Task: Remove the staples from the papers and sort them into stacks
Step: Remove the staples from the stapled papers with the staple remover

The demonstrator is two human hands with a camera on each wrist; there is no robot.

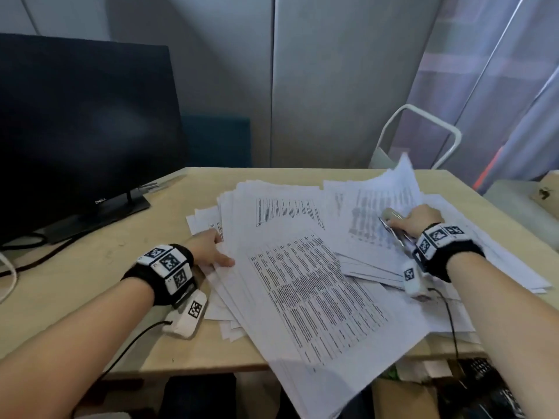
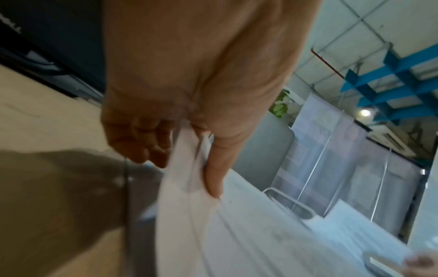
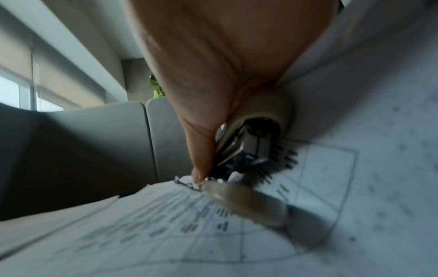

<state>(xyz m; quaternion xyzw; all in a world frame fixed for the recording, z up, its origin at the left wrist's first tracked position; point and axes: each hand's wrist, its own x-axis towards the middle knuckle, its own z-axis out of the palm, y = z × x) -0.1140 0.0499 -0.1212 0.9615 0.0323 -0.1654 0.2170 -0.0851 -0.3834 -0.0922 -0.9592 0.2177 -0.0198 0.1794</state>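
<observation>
- Progress: judged early to middle. The papers (image 1: pixel 302 267) lie in loose, overlapping heaps on the table (image 1: pixel 121 297), reaching past its near edge; no squared stacks are visible.
- Left hand (image 1: pixel 208 246): fingers (image 2: pixel 214 168) pinch the left edge of several sheets.
- Right hand (image 1: pixel 419 219): clenched around a staple remover (image 3: pixel 249 150), resting on the right-hand heap, where one sheet curls upward.
- Surroundings: monitor (image 1: pixel 75 131) at far left, white chair (image 1: pixel 423 134) behind the table. Neither obstructs the hands.
</observation>
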